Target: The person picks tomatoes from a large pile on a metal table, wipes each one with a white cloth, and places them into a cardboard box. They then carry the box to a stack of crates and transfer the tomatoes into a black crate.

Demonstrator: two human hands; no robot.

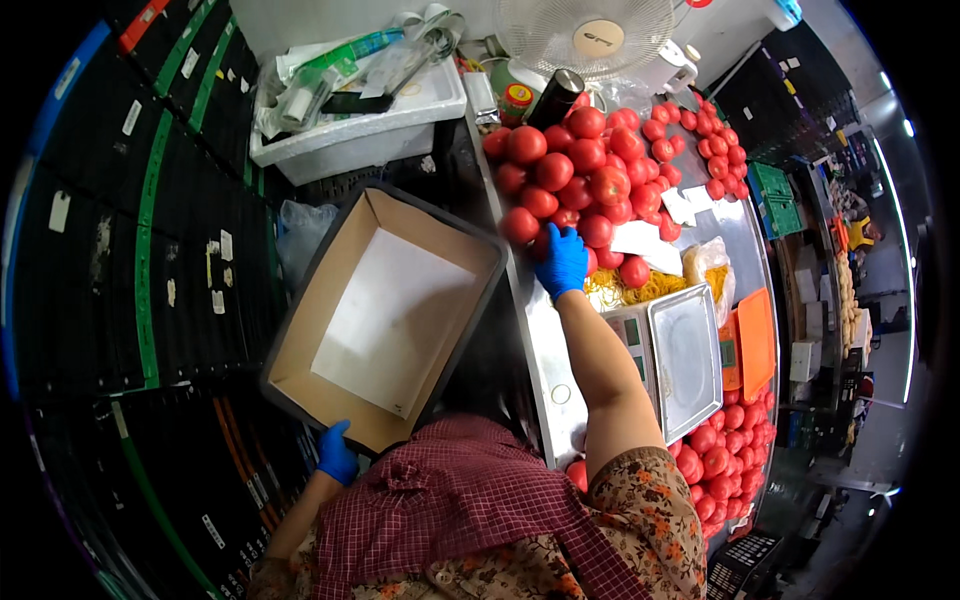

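My left hand (337,454), in a blue glove, grips the near edge of a black crate (491,281). The crate tilts beside the table, and brown cardboard lines its walls. A white sheet (394,319) covers its bottom. On the table's left part, my right hand (564,261), also blue-gloved, reaches into a heap of red tomatoes (589,155). Its fingertips touch tomatoes at the heap's near edge; whether they close around one is hidden by the hand. Yellow rubber bands (652,285) lie just right of this hand.
A scale with a metal tray (686,360) and an orange scale (754,345) stand on the metal table (559,367). More tomatoes (720,457) lie beyond them. A fan (592,34), a dark flask (556,97) and a white foam box (360,150) are at the back. Stacked black crates (82,255) line the left.
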